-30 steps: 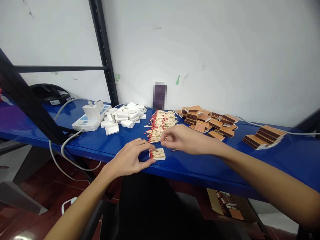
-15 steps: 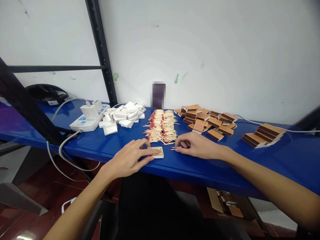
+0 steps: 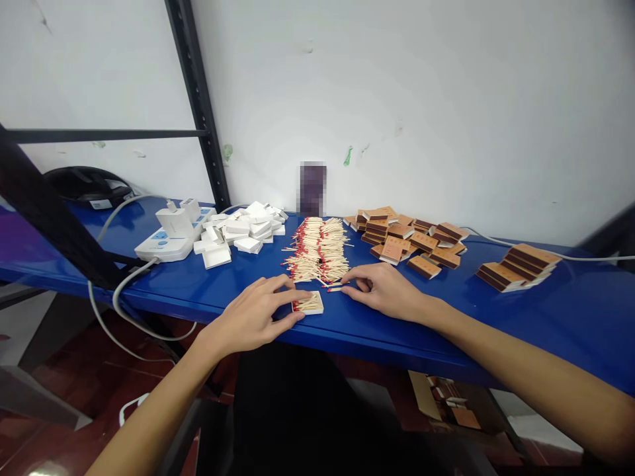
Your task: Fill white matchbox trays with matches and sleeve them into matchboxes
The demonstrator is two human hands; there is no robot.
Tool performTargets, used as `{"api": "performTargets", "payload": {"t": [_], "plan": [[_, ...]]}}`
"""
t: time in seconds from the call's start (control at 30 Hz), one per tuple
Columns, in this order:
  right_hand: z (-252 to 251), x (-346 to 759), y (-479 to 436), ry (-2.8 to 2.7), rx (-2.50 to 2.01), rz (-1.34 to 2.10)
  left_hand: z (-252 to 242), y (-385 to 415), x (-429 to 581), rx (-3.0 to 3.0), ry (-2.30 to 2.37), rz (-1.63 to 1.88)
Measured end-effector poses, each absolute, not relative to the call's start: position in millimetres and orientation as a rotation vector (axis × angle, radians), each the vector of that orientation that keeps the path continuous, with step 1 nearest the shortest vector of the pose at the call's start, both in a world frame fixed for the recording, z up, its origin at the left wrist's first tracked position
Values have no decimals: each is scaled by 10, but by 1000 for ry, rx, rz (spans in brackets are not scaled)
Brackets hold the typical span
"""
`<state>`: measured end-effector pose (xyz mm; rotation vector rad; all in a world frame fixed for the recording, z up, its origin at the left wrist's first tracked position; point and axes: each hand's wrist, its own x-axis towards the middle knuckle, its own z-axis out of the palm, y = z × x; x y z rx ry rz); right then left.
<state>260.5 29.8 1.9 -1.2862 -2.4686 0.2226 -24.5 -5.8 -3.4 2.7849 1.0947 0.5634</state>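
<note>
My left hand (image 3: 260,312) grips a small white matchbox tray (image 3: 321,303) near the table's front edge, thumb on the near side and fingers at the far side. Red-headed matches (image 3: 310,303) lie inside the tray, partly covered by the fingertips. Just to the right, my right hand (image 3: 384,291) pinches a few matches (image 3: 336,289), their red heads pointing left. Its fingertips are low over the table, by the front of a large heap of loose matches (image 3: 333,248).
White empty trays (image 3: 248,228) are heaped at the left, beside a power strip (image 3: 171,246). Brown matchbox sleeves (image 3: 421,241) lie piled on the right, with a stepped stack (image 3: 520,266) farther over. A black shelf post (image 3: 198,99) rises at the left. A carton (image 3: 424,395) stands below the table.
My right hand has shifted slightly left and toward the heap with the matches. The left fingers have lifted a little from the tray's contents, leaving more matches visible.
</note>
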Motion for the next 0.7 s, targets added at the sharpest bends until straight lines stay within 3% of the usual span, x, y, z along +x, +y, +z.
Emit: {"api": "performTargets", "payload": {"t": [0.7], "plan": [[74,2464,216,-2383,-1243,328,-21,-70,-239,2766,1089,603]]}}
